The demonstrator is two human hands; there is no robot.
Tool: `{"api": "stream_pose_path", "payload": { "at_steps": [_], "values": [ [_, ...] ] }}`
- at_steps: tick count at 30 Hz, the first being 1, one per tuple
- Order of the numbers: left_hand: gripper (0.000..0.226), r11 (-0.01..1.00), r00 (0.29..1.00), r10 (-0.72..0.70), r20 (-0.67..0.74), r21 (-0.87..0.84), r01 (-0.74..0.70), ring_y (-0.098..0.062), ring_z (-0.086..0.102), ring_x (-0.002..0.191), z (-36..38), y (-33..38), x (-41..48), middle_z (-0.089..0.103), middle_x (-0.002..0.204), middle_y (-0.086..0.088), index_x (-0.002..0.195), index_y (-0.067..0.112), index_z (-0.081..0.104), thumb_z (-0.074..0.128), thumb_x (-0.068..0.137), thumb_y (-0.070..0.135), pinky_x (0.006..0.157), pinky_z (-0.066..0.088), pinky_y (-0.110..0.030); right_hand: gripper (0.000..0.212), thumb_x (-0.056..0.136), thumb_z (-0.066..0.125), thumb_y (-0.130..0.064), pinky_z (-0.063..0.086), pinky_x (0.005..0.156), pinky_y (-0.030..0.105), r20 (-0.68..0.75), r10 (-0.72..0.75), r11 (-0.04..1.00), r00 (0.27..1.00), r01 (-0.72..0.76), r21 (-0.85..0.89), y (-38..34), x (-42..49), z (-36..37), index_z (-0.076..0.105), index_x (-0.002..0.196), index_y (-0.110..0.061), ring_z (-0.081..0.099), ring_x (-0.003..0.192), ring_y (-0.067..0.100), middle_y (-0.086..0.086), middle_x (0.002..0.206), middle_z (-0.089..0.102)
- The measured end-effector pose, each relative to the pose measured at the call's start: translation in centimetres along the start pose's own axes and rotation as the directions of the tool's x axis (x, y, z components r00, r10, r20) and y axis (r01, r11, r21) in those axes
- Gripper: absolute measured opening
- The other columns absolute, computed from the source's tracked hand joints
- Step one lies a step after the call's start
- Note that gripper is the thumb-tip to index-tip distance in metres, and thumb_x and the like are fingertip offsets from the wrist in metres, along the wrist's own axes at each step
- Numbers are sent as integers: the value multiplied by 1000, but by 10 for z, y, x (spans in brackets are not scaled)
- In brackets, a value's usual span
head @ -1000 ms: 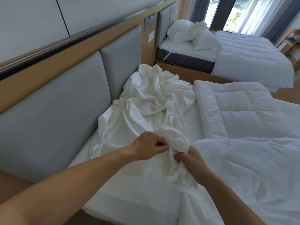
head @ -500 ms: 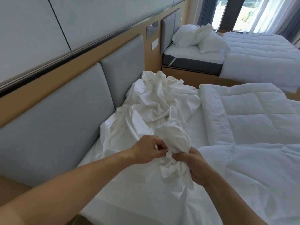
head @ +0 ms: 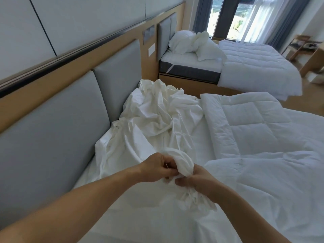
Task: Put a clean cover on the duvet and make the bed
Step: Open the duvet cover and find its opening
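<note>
Both the left hand (head: 156,168) and right hand (head: 198,180) grip unmarked white cover (head: 182,163)

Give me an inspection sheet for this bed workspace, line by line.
Surface: near bed, white sheet, mostly covered by linen.
Job's things: crumpled duvet cover heaped by the headboard; quilted duvet lying to its right.
Clutter: nothing seen.
Grips: left hand and right hand both pinch one bunched part of the cover, close together.
Cables: nothing seen.
Surroundings: grey padded headboard, second bed with rumpled pillows, curtained window.
</note>
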State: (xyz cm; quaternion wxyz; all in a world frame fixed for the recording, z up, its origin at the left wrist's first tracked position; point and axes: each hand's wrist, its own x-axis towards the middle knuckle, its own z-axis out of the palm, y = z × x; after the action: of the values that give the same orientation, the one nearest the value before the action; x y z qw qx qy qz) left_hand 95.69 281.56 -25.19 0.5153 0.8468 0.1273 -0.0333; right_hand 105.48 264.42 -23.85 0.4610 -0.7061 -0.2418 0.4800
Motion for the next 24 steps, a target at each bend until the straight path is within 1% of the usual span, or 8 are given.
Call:
{"api": "stream_pose_path", "payload": {
  "at_steps": [4, 7, 8, 11, 15, 17, 21, 24],
  "values": [
    [42, 989, 982, -103, 157, 117, 85, -9, 62, 102, -15, -32, -7, 64, 111, 10, 123, 21, 60, 76, 84, 26, 89, 51, -18, 36, 77, 75, -2, 56, 91, 53, -92, 50, 998, 995, -45, 52, -11, 2, 2, 69, 111, -14, 72, 95, 30, 12, 101, 75],
    [26, 948, 986, -61, 156, 319, 8, -14, 62, 103, -21, -45, -8, 66, 110, 8, 117, 20, 68, 67, 92, 28, 88, 48, -19, 40, 75, 77, -6, 56, 91, 52, -89, 68, 996, 994, -62, 70, -16, 4, 9, 68, 113, -10, 72, 97, 34, 15, 103, 74],
    [21, 953, 992, -32, 124, 302, -7, -15, 64, 98, -24, -48, -7, 69, 106, 6, 112, 19, 71, 65, 93, 27, 86, 49, -21, 39, 76, 76, -5, 57, 89, 50, -96, 73, 995, 993, -66, 72, -17, 5, 11, 68, 114, -10, 72, 97, 34, 16, 103, 74],
    [11, 996, 999, 12, 38, 90, -15, -12, 66, 85, -39, -46, -5, 74, 93, 1, 100, 17, 75, 69, 92, 23, 83, 51, -26, 31, 80, 72, 1, 60, 78, 41, -179, 122, 991, 976, -111, 71, -20, 6, 14, 69, 109, -8, 72, 89, 31, 13, 96, 75],
    [4, 992, 988, 80, 135, 83, -92, 5, 56, 65, -49, -29, -3, 65, 75, 12, 90, 18, 73, 70, 91, 22, 67, 45, -11, 29, 81, 65, 8, 59, 86, 46, -196, 142, 987, 970, -125, 97, -28, 9, 20, 69, 109, -1, 71, 94, 36, 20, 102, 73],
    [3, 990, 985, 112, 133, 68, -122, 7, 54, 63, -50, -24, -2, 62, 73, 14, 89, 18, 72, 71, 91, 20, 66, 43, -9, 30, 81, 62, 10, 57, 88, 48, -175, 126, 986, 976, -103, 134, -32, 8, 24, 69, 109, 2, 70, 95, 37, 22, 104, 72],
    [6, 992, 995, 97, -3, -76, -97, 2, 56, 63, -57, -15, 3, 65, 75, 5, 88, 9, 71, 70, 90, 15, 66, 47, -13, 31, 83, 59, 10, 53, 91, 54, -214, 59, 969, 975, -5, 246, -33, 8, 26, 67, 112, 4, 67, 97, 42, 31, 110, 67],
    [4, 986, 998, 52, 27, -158, -47, -5, 60, 64, -55, -7, 2, 66, 74, 3, 91, 12, 71, 68, 90, 10, 61, 50, -19, 38, 77, 67, -5, 53, 88, 51, -188, 24, 950, 982, 36, 310, -34, 10, 26, 67, 114, 3, 67, 95, 42, 30, 110, 66]
  ]
}}
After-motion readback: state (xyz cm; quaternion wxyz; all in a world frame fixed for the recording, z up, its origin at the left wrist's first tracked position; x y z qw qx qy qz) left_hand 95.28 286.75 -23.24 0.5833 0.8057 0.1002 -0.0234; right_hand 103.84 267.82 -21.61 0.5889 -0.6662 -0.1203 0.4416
